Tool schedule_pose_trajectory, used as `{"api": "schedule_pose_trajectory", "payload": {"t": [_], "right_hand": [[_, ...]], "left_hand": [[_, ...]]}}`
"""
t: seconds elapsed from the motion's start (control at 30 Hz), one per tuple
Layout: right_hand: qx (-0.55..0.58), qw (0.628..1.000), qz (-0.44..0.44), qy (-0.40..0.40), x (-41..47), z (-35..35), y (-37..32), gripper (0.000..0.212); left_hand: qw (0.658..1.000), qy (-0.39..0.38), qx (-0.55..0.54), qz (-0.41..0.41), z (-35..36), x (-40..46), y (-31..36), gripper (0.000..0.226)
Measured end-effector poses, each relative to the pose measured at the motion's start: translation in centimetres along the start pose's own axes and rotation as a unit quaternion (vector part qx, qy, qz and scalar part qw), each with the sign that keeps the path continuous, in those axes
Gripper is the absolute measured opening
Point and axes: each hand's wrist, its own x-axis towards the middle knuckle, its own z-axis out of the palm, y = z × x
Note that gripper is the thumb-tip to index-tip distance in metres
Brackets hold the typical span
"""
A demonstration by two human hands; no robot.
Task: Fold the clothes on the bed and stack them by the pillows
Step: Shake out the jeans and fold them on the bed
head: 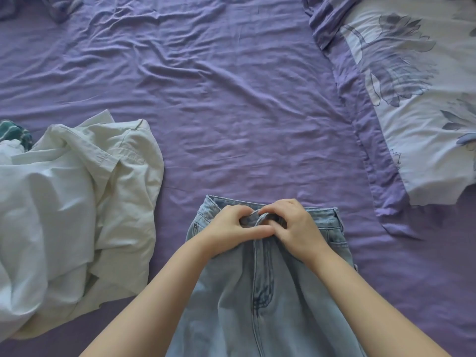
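Note:
Light blue jeans (260, 292) lie flat on the purple sheet (231, 99), waistband pointing away from me. My left hand (231, 228) and my right hand (293, 225) meet at the middle of the waistband, fingers curled, pinching the denim around the button at the top of the fly. A crumpled white shirt (85, 191) lies in a heap to the left. A floral pillow (417, 104) rests at the right side of the bed.
A bit of dark green patterned cloth (15, 132) pokes out behind the white heap at the left edge. More bedding bunches up at the far left corner (61, 9). Wrinkled sheet spreads between the jeans and the pillow.

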Motion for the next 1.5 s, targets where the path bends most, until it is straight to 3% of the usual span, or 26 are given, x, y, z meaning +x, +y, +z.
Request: {"api": "schedule_pose_trajectory", "payload": {"t": [0.17, 0.3, 0.47, 0.6, 0.67, 0.77, 0.9, 1.0, 1.17, 1.27, 1.33, 1.5], "right_hand": [[0.022, 0.999, 0.007, -0.034, -0.2, -1.1, 0.1, 0.029], [0.034, 0.997, 0.008, -0.067, -0.5, -1.8, 0.0, 0.039], [0.116, 0.991, 0.015, -0.066, -0.5, -2.3, -0.3, 0.037], [0.196, 0.975, 0.052, -0.090, -0.5, -3.3, -0.1, 0.028], [0.212, 0.971, 0.063, -0.090, -0.6, -3.6, -0.1, 0.024], [0.161, 0.981, 0.048, -0.096, -0.9, -3.6, 0.0, 0.023], [-0.039, 0.998, -0.044, -0.036, -1.3, -2.9, -0.9, 0.017], [-0.108, 0.991, -0.081, -0.010, -1.5, -2.2, -1.6, 0.020], [0.041, 0.996, 0.012, -0.074, -1.3, -3.0, -1.2, 0.017], [0.074, 0.993, 0.030, -0.082, -1.3, -3.4, -1.3, 0.017], [0.065, 0.994, 0.026, -0.081, -1.5, -3.4, -1.3, 0.016], [0.110, 0.990, 0.056, -0.075, -2.3, -3.0, -1.2, 0.013]], "left_hand": [[0.998, 0.025, 0.016, 0.049, 0.1, -0.2, -0.3, 0.049], [0.996, 0.062, -0.069, 0.005, 0.5, -0.4, -0.2, 0.041], [0.974, 0.099, -0.195, -0.059, 1.0, -0.4, 0.7, 0.027], [0.994, 0.092, -0.065, -0.009, 1.1, -0.7, 1.4, 0.042], [0.996, 0.075, -0.050, 0.009, 1.1, -0.9, 1.8, 0.050], [0.997, 0.045, -0.069, 0.004, 0.9, -1.2, 2.1, 0.054], [0.997, 0.019, -0.077, -0.017, 0.6, -1.6, 2.0, 0.027], [0.999, 0.014, -0.046, -0.017, 0.6, -1.7, 1.8, 0.027], [0.996, 0.039, 0.062, 0.060, 0.3, -1.8, 1.4, 0.031], [0.995, 0.093, -0.034, 0.030, 0.4, -2.2, 1.0, 0.019], [0.990, 0.090, -0.105, -0.001, 0.6, -2.4, 0.9, 0.017], [0.997, 0.017, -0.077, 0.011, 0.5, -2.9, 1.7, 0.017]]}}
